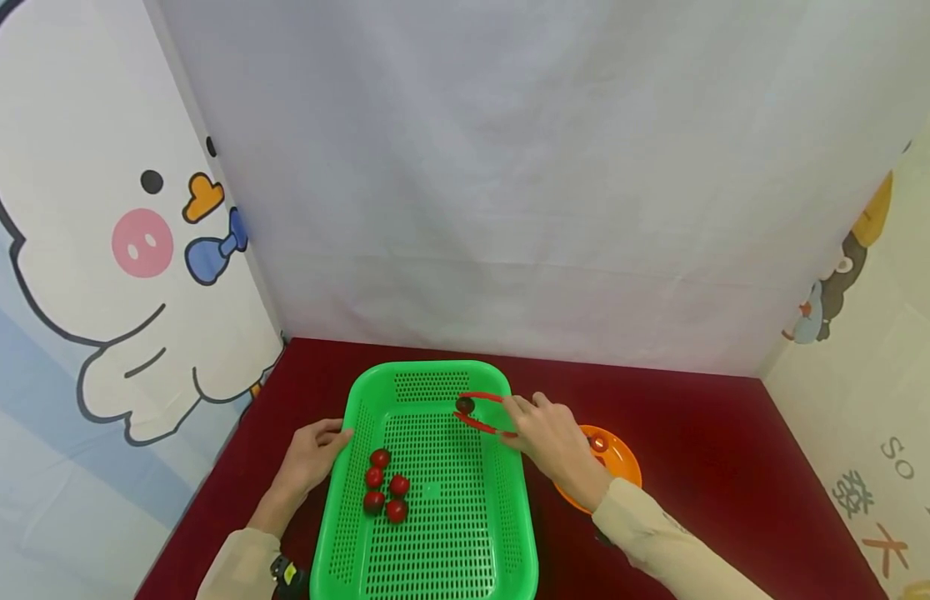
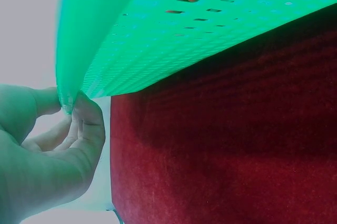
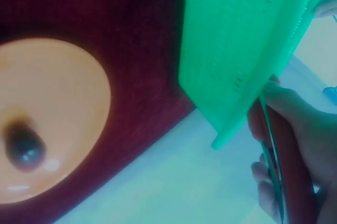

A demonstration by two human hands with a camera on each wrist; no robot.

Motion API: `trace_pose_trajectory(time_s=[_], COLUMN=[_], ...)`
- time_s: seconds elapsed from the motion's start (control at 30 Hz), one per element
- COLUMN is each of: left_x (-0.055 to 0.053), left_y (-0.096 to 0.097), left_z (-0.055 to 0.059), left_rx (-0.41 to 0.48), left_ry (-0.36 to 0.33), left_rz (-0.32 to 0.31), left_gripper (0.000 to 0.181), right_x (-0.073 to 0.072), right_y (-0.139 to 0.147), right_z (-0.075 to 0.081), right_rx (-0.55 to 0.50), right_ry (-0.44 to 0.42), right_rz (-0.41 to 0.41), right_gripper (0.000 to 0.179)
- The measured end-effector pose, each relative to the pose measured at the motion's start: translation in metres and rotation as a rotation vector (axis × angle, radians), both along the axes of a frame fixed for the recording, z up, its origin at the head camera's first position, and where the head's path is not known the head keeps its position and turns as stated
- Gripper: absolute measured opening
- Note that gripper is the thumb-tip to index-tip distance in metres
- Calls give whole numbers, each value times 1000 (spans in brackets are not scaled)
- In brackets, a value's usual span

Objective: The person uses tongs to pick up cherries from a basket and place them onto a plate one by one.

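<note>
A green perforated plastic basket [image 1: 423, 372] stands on the dark red cloth. My left hand [image 1: 312, 457] pinches its left rim between thumb and fingers, as the left wrist view also shows. In my right hand [image 1: 547, 437] are red tongs [image 1: 476, 424], held over the basket's far right part. A small dark round fruit [image 1: 465, 406] sits between the tong tips, above the basket floor. Several small round red fruits [image 1: 397, 511] lie in the basket's left half. An orange plate [image 1: 625, 463] is to the right, partly hidden under my right forearm, with red fruit [image 1: 598, 442] on it.
The dark red cloth [image 1: 705, 467] spreads under everything and ends at a pale hanging curtain [image 1: 510, 208] behind. Printed cartoon panels [image 1: 67, 250] border the left and right sides. In the right wrist view, a dark fruit [image 3: 25, 148] lies on the plate.
</note>
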State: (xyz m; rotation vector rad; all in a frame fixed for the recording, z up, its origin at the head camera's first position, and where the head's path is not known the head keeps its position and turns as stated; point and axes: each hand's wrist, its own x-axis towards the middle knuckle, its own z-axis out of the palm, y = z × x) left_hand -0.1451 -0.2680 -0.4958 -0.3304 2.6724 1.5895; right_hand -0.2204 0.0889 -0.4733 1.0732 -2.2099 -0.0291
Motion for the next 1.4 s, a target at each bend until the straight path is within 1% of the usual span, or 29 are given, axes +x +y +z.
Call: trace_pose_trajectory(time_s=[0.2, 0.4, 0.6, 0.67, 0.9, 1.03, 1.1, 1.2, 1.33, 1.4], left_x=[1, 1, 0, 0, 1, 1, 1, 2, 2, 2], left_y=[0, 0, 0, 1, 1, 0, -1, 0, 0, 0], left_z=[0, 0, 1, 1, 2, 2, 2, 2, 2, 2], left_rx=[-7, -3, 3, 5, -6, -15, -19, -19, -18, -16], left_ry=[-2, -4, 2, 5, -6, -7, -7, -10, -11, -10], left_rz=[3, 0, -3, -3, 4, 4, 2, -2, -5, -7], left_gripper=[48, 49, 48, 48, 48, 48, 48, 48, 48, 48], right_x=[1, 1, 2, 4, 9, 10, 11, 13, 16, 18], right_y=[9, 20, 31, 35, 49, 59, 63, 69, 78, 82], right_z=[-6, -11, -15, -16, -20, -22, -24, -26, -29, -30], right_rx=[-101, -214, -310, -337, -454, -482, -492, -520, -534, -533], right_ry=[-27, -43, -25, -26, -73, -71, -61, -59, -79, -88], right_rz=[36, 50, 78, 73, 40, 22, 12, -1, -26, -45], right_gripper=[58, 65, 69, 69, 68, 61, 60, 63, 59, 59])
